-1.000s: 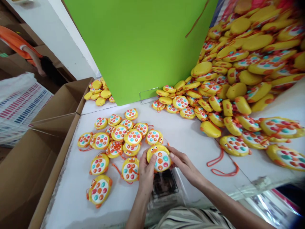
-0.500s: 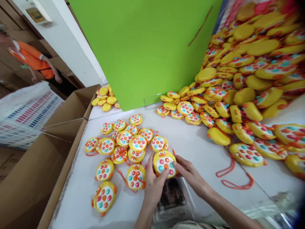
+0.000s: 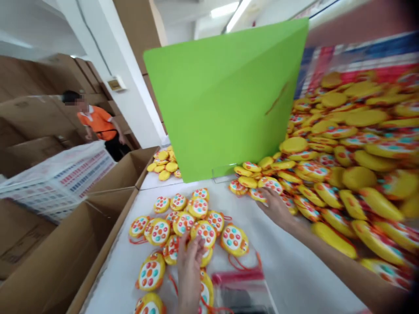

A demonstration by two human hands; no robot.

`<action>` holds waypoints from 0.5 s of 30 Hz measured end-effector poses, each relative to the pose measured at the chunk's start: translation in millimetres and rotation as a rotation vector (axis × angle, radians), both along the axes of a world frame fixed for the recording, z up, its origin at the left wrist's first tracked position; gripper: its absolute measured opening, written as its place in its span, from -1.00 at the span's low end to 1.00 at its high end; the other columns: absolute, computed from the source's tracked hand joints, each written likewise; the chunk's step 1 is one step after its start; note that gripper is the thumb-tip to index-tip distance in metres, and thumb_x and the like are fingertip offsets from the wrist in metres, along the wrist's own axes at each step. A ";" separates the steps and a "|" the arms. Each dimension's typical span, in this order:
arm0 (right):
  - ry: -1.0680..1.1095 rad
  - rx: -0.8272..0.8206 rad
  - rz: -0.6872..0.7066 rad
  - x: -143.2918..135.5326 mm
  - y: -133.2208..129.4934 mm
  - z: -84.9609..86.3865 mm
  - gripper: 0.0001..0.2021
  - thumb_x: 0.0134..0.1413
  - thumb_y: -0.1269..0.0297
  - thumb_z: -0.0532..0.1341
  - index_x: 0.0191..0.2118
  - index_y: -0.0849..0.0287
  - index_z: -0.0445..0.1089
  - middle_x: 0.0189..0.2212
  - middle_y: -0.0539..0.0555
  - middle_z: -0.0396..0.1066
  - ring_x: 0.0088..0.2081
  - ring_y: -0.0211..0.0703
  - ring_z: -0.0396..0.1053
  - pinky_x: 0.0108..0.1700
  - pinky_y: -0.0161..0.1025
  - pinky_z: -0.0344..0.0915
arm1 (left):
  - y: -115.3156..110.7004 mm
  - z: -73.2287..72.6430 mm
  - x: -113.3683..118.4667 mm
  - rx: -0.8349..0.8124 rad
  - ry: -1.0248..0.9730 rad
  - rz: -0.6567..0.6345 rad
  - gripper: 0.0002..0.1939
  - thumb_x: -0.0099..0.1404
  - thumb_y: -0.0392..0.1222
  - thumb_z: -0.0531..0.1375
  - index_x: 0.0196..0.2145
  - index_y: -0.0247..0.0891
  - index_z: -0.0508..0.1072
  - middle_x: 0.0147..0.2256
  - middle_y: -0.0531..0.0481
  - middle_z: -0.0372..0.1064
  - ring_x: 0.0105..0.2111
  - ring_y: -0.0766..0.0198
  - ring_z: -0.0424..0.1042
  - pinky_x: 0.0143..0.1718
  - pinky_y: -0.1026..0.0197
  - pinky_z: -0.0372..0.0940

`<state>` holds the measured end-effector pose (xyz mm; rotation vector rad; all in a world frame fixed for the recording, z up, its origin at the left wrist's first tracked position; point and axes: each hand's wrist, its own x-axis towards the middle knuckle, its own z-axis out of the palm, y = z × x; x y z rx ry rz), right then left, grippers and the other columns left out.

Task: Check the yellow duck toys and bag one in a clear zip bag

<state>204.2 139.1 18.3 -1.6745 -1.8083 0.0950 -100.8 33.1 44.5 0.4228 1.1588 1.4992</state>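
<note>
My left hand (image 3: pixel 190 257) is over the group of yellow duck-faced toys (image 3: pixel 159 231) with coloured dots; its fingers, partly curled, are against a toy (image 3: pixel 204 232) in the group. Whether it grips that toy is unclear. My right hand (image 3: pixel 274 207) reaches to the near edge of the large toy pile (image 3: pixel 340 131), its fingers on a dotted toy (image 3: pixel 271 184) there. A single toy (image 3: pixel 235 240) with an orange cord lies between my two hands.
A green board (image 3: pixel 225 104) stands behind the toys. Open cardboard boxes (image 3: pixel 98 226) line the left edge of the white table (image 3: pixel 278 261). A clear pouch with a pink strip (image 3: pixel 238 275) lies near me. A person in orange (image 3: pixel 100 124) stands beyond, at the left.
My hands have parted from the toy they held together. My right hand has moved to the pile, my left onto the group. The view has tilted up.
</note>
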 end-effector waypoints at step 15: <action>0.305 -0.099 0.017 -19.9 48.0 49.7 -0.74 0.12 0.15 0.06 -0.20 0.23 0.33 -0.39 0.22 0.41 -0.26 0.13 0.36 -0.23 0.03 0.30 | -24.3 -11.5 19.3 -0.026 -0.047 -0.123 -0.58 -0.14 -0.01 0.42 -0.35 -0.28 0.48 -0.48 -0.06 0.49 -0.46 0.25 0.47 -0.49 0.31 0.30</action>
